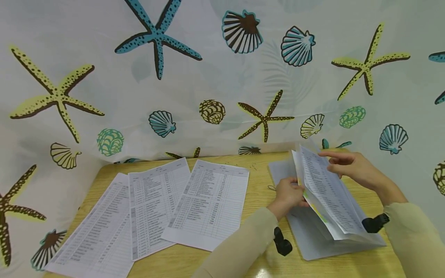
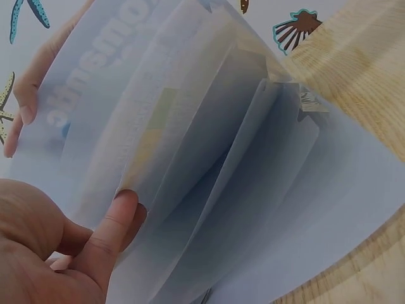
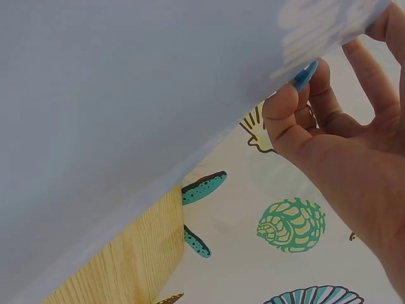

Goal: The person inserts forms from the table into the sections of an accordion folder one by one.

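Observation:
A grey-blue expanding file folder stands partly open at the right of the table, its several pockets fanned apart. Inside the raised part shows a printed sheet, and yellow and green tabs line a pocket edge. My left hand pinches the near edge of the raised pockets between thumb and fingers. At the far upper edge, my right hand holds the raised cover. Its thumb and finger are at a small blue clasp on that edge.
Three printed sheets lie overlapping to the left: a left sheet, a middle sheet and a right sheet. The wooden table backs onto a white curtain with starfish and shells.

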{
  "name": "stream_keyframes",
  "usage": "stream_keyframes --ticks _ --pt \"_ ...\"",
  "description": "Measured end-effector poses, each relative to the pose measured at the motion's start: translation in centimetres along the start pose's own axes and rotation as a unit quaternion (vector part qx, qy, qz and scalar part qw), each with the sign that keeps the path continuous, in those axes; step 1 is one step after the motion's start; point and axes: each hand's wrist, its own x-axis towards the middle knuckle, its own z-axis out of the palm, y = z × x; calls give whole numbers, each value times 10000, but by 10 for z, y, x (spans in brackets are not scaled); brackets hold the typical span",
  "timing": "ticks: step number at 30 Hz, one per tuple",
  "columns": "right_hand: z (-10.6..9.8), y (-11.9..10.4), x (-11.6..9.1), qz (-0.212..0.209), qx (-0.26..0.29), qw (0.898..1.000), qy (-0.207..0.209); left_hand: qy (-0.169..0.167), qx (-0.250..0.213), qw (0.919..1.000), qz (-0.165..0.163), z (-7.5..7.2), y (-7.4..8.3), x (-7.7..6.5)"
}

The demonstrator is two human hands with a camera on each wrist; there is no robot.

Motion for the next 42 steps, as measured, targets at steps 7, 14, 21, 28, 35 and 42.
stream_keyframes --ticks 7,14,21,28,35,42 --pt "1 0 0 23 80 10000 -7 -180 -187 9996 -87 -8 -1 -3" --pt "2 -1 1 58 120 9999 -28 -501 -129 9987 -26 -32 2 -9" --pt "3 -2 1 44 91 9999 1 -992 290 9945 146 -74 9 -12" --pt "4 -1 3 31 53 10000 -44 -914 895 9917 118 -122 8 -13" --pt "3 -2 2 183 -146 9997 -33 -781 1020 9917 -35 -164 2 -6" --pt "4 -3 2 206 -137 9997 -58 -317 1522 9878 -81 -201 8 -6"
